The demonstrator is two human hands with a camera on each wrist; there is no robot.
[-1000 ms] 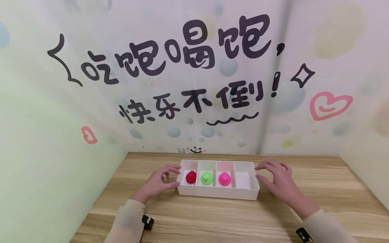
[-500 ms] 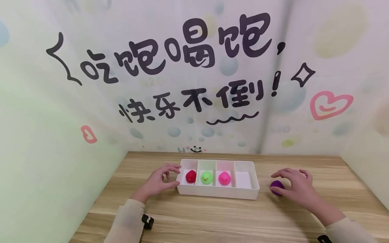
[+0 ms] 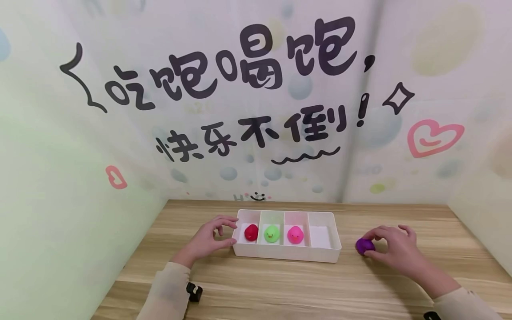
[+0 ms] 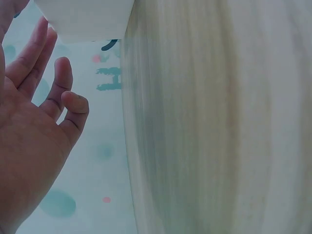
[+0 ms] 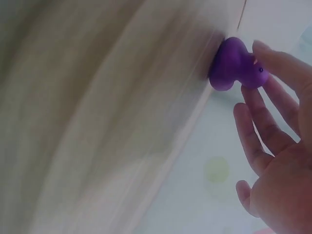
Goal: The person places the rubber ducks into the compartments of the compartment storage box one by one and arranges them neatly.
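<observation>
In the head view a white divided tray (image 3: 288, 254) stands on the wooden table. Its compartments hold a red rubber duck (image 3: 251, 232), a green rubber duck (image 3: 271, 234) and a pink rubber duck (image 3: 295, 235); the rightmost compartment has nothing in it. My left hand (image 3: 206, 241) rests its thumb and fingertips against the tray's left end, fingers extended. To the tray's right, my right hand (image 3: 398, 249) pinches a purple rubber duck (image 3: 364, 246) between thumb and fingers. The right wrist view shows the purple duck's head between thumb and fingertips, its base at the tabletop.
A wall cloth (image 3: 256, 178) with black lettering rises behind the table (image 3: 280, 289). Pale side walls flank it on the left and right. A black wrist device (image 3: 194, 292) sits at the left sleeve.
My right hand has left the tray's right end, moved right to the purple duck and pinched it. My left hand and the tray have stayed in place.
</observation>
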